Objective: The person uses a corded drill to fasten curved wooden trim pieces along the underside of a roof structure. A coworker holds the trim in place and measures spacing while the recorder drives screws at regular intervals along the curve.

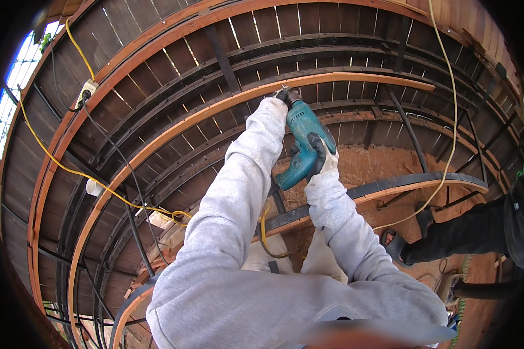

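Note:
My right hand (pixel 318 153), in a dark glove with a pale cuff, is wrapped round the handle of a teal power drill (pixel 310 127). The drill's nose points away from me, up to a curved orange-brown wooden strip (pixel 247 93) with a dark edge. Beside the drill's chuck (pixel 293 96) is my left hand (pixel 281 95), also in a dark glove. Its fingers are drawn together at the strip's edge, and what they pinch is too small to make out. Where the drill's tip meets the strip is partly hidden.
Dark curved metal rails and struts (pixel 406 128) rise in tiers before a slatted wooden wall. A lower curved beam (pixel 390 187) crosses before my legs. Yellow cable (pixel 70 170) hangs at left, near a white socket box (pixel 87 93). A person's dark-clad leg (pixel 460 235) is at right.

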A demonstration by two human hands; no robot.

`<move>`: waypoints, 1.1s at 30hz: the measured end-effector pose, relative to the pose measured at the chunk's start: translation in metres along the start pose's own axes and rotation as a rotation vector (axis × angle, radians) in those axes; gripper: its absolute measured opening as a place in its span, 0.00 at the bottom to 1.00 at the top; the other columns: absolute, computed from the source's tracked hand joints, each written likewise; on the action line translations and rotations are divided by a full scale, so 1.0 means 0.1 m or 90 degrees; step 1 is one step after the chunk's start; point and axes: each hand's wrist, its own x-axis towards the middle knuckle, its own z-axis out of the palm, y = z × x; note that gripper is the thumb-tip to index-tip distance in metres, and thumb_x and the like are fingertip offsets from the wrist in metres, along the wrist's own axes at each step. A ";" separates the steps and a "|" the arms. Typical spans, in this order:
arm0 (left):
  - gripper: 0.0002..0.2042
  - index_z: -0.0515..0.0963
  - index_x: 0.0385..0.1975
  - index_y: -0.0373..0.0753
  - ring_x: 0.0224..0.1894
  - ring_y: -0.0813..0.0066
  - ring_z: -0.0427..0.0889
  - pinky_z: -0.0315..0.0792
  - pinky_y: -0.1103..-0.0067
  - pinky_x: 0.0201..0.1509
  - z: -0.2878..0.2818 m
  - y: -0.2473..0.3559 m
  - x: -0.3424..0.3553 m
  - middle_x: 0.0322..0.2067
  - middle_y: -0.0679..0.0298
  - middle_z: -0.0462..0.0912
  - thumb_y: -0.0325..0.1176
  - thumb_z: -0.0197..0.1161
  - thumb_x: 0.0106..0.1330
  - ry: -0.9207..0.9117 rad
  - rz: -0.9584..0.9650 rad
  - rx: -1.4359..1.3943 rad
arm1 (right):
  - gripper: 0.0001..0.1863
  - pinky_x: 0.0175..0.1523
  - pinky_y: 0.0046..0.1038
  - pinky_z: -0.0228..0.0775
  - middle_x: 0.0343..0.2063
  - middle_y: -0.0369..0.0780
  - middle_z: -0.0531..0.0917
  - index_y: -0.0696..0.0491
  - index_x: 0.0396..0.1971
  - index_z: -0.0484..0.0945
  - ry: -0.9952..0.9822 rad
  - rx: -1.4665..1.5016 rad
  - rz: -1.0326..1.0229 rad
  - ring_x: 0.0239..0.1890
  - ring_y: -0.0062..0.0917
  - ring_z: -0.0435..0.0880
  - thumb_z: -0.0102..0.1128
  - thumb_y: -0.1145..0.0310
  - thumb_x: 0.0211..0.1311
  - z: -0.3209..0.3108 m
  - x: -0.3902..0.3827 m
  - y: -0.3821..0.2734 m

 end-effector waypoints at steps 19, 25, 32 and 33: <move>0.16 0.75 0.53 0.41 0.52 0.47 0.82 0.77 0.55 0.58 -0.12 0.03 0.12 0.48 0.52 0.83 0.40 0.63 0.70 0.014 0.066 0.195 | 0.26 0.54 0.30 0.79 0.51 0.47 0.83 0.66 0.59 0.72 0.033 -0.076 -0.032 0.48 0.28 0.84 0.66 0.67 0.66 0.09 0.00 0.20; 0.17 0.75 0.54 0.41 0.53 0.47 0.82 0.76 0.56 0.59 -0.44 0.24 -0.10 0.48 0.52 0.83 0.40 0.64 0.70 0.008 0.547 0.764 | 0.31 0.54 0.29 0.78 0.50 0.46 0.83 0.66 0.62 0.70 0.040 -0.243 -0.140 0.48 0.28 0.84 0.68 0.64 0.65 0.29 -0.11 0.18; 0.37 0.61 0.72 0.43 0.72 0.57 0.65 0.60 0.65 0.75 -0.35 0.73 0.14 0.68 0.55 0.69 0.47 0.68 0.66 0.000 0.648 1.283 | 0.33 0.41 0.31 0.83 0.46 0.48 0.83 0.62 0.64 0.66 0.026 -0.148 -0.107 0.37 0.33 0.86 0.69 0.64 0.63 0.37 -0.13 0.18; 0.37 0.62 0.72 0.43 0.71 0.57 0.68 0.62 0.65 0.73 -0.25 0.76 0.18 0.67 0.55 0.71 0.47 0.68 0.66 -0.016 0.591 1.306 | 0.34 0.38 0.32 0.84 0.44 0.48 0.82 0.61 0.64 0.66 0.020 -0.154 -0.116 0.35 0.33 0.86 0.68 0.64 0.63 0.35 -0.11 0.19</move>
